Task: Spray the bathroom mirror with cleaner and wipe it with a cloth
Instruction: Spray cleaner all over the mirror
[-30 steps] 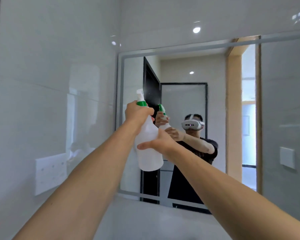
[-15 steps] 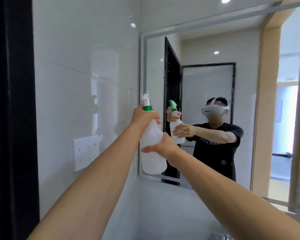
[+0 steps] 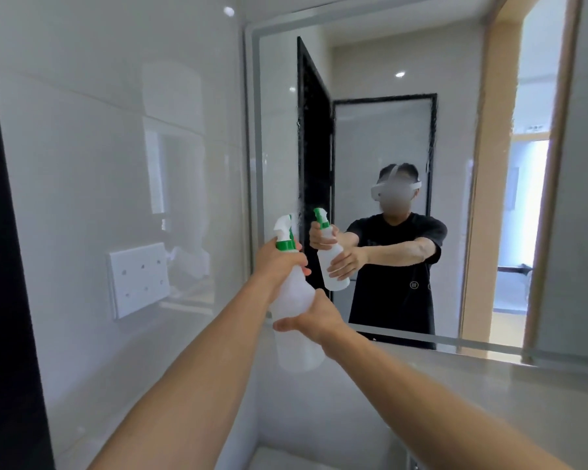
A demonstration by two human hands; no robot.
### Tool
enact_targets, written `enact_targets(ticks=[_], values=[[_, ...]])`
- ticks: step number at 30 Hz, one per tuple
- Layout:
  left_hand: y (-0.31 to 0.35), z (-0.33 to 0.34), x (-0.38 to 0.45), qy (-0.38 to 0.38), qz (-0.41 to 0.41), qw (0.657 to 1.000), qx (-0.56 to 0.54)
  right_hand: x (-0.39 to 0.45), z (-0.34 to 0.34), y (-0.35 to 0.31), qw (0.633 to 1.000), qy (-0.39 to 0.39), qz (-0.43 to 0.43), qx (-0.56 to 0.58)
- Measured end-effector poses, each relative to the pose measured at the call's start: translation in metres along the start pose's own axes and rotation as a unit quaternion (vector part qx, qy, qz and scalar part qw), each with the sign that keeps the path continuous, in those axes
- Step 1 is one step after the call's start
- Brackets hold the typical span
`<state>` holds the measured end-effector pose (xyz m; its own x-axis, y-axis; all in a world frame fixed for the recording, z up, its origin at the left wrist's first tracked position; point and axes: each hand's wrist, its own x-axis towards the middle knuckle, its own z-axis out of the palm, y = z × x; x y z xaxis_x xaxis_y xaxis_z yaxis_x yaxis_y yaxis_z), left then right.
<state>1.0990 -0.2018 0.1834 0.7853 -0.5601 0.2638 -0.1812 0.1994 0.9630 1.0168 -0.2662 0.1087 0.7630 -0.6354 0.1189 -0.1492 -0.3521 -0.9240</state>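
Observation:
A white translucent spray bottle [image 3: 294, 300] with a green collar and white nozzle is held up close to the left part of the wall mirror [image 3: 455, 96], nozzle toward the glass. My left hand [image 3: 279, 262] grips its neck at the trigger. My right hand [image 3: 316, 318] holds the bottle's body from the right side. Fine droplets and a wet streak show on the mirror glass above the nozzle. The mirror reflects a person with a headset who holds the same bottle. No cloth is in view.
A glossy white tiled wall [image 3: 116, 164] on the left carries a white socket plate [image 3: 138, 279]. A dark door frame [image 3: 0, 266] runs down the far left edge. Below the mirror a pale ledge [image 3: 489, 385] runs to the right.
The view has moved closer to the mirror and swung right. The bottle sits lower against the mirror. Spray droplets have appeared on the glass above the nozzle.

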Motion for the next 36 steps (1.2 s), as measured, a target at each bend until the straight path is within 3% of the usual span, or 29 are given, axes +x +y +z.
enact_targets(ticks=[16,27,36], values=[[-0.003,0.072,-0.013,-0.067,0.031,0.996,0.043,-0.031,-0.058,0.027,0.996,0.084,0.012,0.010],[-0.008,0.144,-0.050,-0.178,0.047,0.982,0.035,-0.066,-0.113,0.063,0.987,0.160,0.030,0.011],[-0.022,0.214,-0.073,-0.197,0.078,0.977,0.014,-0.101,-0.164,0.092,0.969,0.234,0.053,-0.055]])
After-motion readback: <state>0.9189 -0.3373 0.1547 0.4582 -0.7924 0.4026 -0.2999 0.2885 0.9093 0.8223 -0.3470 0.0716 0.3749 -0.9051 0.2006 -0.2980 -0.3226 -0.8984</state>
